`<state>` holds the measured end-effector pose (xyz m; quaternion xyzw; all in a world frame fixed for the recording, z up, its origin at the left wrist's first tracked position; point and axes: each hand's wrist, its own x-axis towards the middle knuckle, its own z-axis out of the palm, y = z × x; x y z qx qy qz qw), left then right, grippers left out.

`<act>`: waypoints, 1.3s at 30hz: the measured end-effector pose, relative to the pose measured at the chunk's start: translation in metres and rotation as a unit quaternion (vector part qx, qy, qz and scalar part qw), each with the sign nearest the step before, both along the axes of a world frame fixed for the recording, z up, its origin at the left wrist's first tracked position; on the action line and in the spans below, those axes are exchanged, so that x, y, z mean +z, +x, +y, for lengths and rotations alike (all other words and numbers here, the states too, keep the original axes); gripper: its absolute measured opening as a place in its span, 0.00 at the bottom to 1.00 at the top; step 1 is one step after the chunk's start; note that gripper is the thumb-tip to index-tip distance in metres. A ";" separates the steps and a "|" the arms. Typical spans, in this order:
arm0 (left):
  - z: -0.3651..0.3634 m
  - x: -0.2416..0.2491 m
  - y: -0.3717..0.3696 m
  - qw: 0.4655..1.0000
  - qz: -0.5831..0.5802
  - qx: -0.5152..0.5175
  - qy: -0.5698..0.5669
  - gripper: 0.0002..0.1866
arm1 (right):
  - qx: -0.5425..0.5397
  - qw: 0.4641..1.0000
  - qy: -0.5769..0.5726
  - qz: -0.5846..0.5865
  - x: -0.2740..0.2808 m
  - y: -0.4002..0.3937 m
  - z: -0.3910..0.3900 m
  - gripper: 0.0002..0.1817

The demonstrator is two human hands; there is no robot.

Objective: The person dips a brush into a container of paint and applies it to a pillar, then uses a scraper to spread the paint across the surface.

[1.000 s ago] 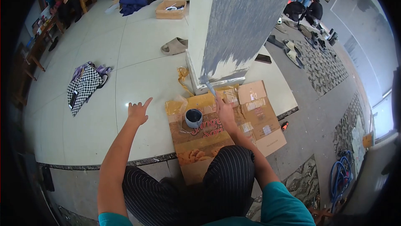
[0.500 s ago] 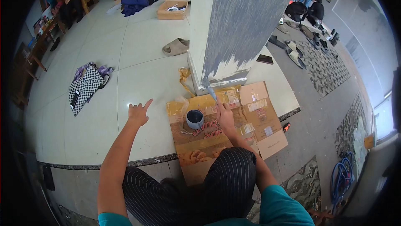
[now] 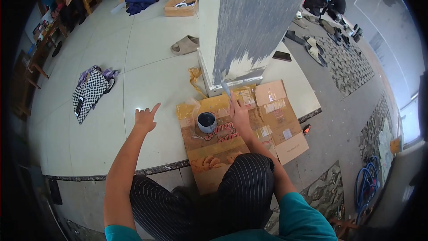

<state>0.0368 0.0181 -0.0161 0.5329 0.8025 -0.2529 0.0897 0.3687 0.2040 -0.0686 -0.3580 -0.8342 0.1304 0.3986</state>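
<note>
My right hand [image 3: 240,115] grips a paintbrush [image 3: 226,88] by its handle. The bristles touch the lower left part of a square pillar [image 3: 263,13], whose front face is streaked with grey paint above a ragged pale strip. A small cup of dark grey paint [image 3: 207,123] stands on flattened cardboard [image 3: 283,120], left of my right hand. Out to the left, my left hand [image 3: 146,118] hovers over or rests on the pale tiles, fingers spread and nothing in it; contact cannot be made out.
A checkered cloth [image 3: 91,90] with a phone on it lies on the left tiles. A sandal [image 3: 185,45] and crumpled tape [image 3: 194,74] lie beside the pillar. Another phone [image 3: 281,55] is right of it. A blue hose [image 3: 366,181] is coiled at right. A person [image 3: 76,4] sits far left.
The brush tip has shifted slightly right along the pillar's lower edge, my right hand with it. My left hand keeps nearly the same pose. The whole view has drifted a little.
</note>
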 end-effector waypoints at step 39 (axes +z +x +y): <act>0.005 0.001 0.006 1.000 0.006 0.005 -0.008 0.51 | -0.035 0.999 0.003 0.012 0.014 -0.013 0.013 0.30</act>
